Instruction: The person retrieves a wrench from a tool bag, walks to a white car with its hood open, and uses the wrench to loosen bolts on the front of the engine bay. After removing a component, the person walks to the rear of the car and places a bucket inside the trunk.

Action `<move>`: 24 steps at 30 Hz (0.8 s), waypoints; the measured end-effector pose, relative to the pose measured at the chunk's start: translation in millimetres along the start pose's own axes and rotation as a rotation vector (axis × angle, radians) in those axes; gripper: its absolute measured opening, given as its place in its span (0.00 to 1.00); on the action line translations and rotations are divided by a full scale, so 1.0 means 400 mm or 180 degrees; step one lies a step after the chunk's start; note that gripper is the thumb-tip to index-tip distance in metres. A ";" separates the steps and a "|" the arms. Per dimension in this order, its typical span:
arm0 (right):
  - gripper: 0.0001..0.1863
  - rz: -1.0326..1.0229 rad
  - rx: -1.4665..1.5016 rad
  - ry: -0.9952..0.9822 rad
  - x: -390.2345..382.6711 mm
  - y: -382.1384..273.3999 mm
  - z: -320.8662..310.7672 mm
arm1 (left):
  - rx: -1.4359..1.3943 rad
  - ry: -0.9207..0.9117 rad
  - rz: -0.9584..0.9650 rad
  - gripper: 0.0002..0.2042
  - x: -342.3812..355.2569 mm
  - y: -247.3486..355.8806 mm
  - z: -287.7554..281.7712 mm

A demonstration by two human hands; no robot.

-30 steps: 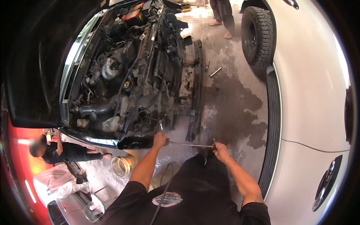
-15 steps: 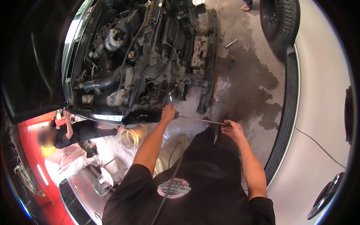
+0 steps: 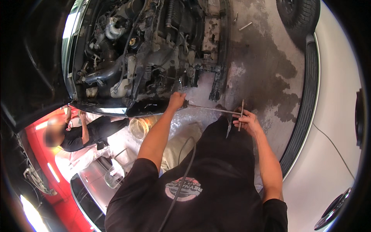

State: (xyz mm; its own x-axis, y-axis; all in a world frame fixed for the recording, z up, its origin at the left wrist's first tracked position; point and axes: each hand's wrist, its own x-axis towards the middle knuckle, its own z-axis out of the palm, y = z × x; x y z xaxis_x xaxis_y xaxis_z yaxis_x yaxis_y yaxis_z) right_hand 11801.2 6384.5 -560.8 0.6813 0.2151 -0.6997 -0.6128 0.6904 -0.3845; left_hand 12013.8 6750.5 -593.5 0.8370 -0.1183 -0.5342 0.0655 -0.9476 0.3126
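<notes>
My left hand (image 3: pixel 176 101) is closed on a metal tool at the front corner of the open engine bay (image 3: pixel 116 46), a chrome piece (image 3: pixel 180 82) sticking up beyond the fingers. A long thin rod (image 3: pixel 210 108) runs rightward from beside that hand to a T-handle (image 3: pixel 242 104), whose crossbar my right hand (image 3: pixel 249 122) grips with curled fingers. The exact joint under my left hand is hidden. A dark front panel (image 3: pixel 148 107) lies just left of that hand.
A co-worker (image 3: pixel 83 133) is at the lower left by a red surface (image 3: pixel 58 193). A bucket (image 3: pixel 137 127) stands on the floor. A white car (image 3: pixel 336 108) with running board lines the right. Loose metal tools (image 3: pixel 245 26) lie on the floor; the raised hood (image 3: pixel 31 58) is at left.
The view has shifted, so engine and hands appear higher in the frame. The T-handle's crossbar now shows more fully in my right hand.
</notes>
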 end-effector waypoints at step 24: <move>0.27 0.0520 0.0631 0.0450 0.006 0.033 0.009 | -0.0082 0.0041 -0.0037 0.18 -0.015 0.001 -0.006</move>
State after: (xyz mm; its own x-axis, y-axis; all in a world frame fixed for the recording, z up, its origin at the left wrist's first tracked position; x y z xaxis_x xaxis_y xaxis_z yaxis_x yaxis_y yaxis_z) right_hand 11796.0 6396.6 -565.4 0.5089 0.2458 -0.8250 -0.6102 0.7790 -0.1443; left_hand 12010.1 6751.8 -588.3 0.8430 -0.1034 -0.5278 0.0891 -0.9410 0.3265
